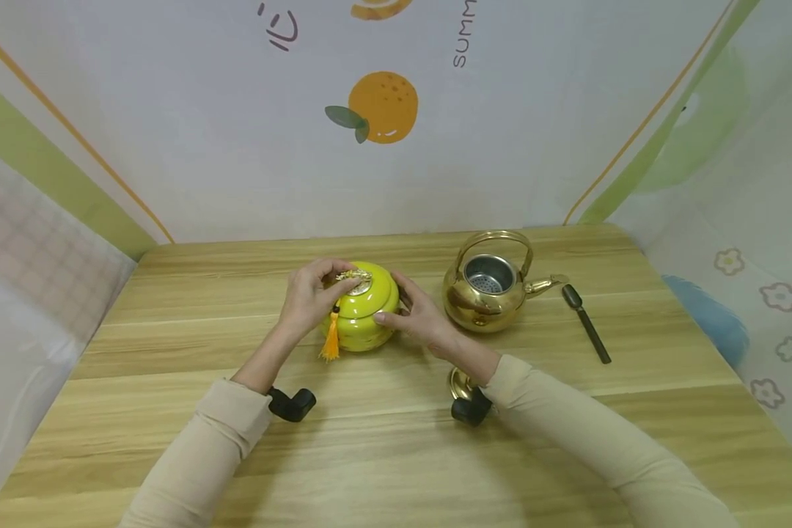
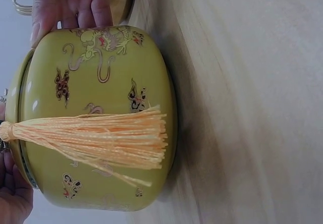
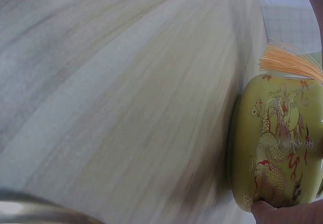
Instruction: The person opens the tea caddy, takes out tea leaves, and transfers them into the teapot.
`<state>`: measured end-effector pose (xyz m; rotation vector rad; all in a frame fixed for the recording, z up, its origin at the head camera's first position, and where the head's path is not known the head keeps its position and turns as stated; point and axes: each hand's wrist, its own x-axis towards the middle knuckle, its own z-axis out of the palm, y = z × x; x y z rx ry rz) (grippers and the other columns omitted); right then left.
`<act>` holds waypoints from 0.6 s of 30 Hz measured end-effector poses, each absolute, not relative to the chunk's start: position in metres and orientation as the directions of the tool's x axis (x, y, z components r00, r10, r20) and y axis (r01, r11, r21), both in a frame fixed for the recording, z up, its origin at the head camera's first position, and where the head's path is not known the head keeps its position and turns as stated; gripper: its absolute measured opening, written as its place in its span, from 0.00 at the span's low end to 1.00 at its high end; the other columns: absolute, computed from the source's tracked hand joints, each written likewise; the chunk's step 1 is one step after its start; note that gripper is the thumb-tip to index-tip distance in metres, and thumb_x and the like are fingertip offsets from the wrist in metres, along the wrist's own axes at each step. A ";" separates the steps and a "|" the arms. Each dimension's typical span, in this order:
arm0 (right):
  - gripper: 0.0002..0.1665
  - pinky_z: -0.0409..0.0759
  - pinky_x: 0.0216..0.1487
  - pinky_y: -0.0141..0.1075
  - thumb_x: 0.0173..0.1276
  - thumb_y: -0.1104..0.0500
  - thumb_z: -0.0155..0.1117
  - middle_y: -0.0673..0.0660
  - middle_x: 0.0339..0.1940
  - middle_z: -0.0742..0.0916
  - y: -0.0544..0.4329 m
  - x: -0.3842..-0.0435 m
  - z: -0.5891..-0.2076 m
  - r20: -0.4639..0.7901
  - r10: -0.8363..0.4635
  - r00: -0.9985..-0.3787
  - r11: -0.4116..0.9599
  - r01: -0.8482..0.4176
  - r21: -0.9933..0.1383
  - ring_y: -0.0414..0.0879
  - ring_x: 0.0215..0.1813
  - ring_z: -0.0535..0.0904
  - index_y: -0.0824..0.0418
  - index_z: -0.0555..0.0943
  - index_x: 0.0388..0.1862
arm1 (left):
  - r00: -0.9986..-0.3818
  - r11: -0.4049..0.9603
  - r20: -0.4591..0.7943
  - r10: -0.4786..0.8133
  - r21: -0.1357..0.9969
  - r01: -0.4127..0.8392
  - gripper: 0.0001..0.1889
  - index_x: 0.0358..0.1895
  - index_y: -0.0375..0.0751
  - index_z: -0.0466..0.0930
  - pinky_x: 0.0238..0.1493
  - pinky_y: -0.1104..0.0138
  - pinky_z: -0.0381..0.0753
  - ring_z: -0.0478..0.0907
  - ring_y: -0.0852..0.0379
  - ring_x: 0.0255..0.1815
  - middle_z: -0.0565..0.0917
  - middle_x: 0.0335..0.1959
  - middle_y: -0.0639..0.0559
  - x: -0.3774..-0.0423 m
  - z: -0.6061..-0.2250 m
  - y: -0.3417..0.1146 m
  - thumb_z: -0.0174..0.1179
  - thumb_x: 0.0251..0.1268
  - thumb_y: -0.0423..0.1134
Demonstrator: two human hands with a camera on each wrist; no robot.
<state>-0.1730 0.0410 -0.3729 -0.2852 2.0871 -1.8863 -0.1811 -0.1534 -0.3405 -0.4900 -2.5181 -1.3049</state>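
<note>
A glossy yellow lidded jar (image 1: 363, 336) stands on the table, with dragons and small clouds painted on its side. My left hand (image 1: 310, 297) pinches the gold ornate knob on top of its lid (image 1: 381, 287). An orange tassel (image 1: 331, 342) hangs from the knob down the jar's front. From the right, my right hand (image 1: 424, 317) holds the jar's side, thumb (image 3: 282, 214) at the front and fingers behind. In the left wrist view a thin dark seam runs between the lid and the jar body (image 2: 116, 93).
Right of the jar stands a gold teapot (image 1: 482, 312), lidless, a strainer inside and its spout pointing right. Beside it lies a dark long-handled scoop (image 1: 590, 330). A gold round lid (image 1: 458, 383) sits partly hidden below the right wrist. Printed cloth hangs behind the wooden table (image 1: 369, 455).
</note>
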 end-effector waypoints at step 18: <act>0.51 0.53 0.74 0.43 0.60 0.67 0.66 0.59 0.77 0.53 0.043 -0.174 -0.375 -0.087 -0.359 -0.929 0.087 0.059 -0.994 0.52 0.77 0.47 0.62 0.48 0.75 | -0.894 0.530 0.425 0.144 0.729 0.433 0.10 0.39 0.33 0.84 0.28 0.74 0.65 0.66 0.56 0.28 0.80 0.28 0.44 -0.183 -0.346 -0.154 0.67 0.55 0.34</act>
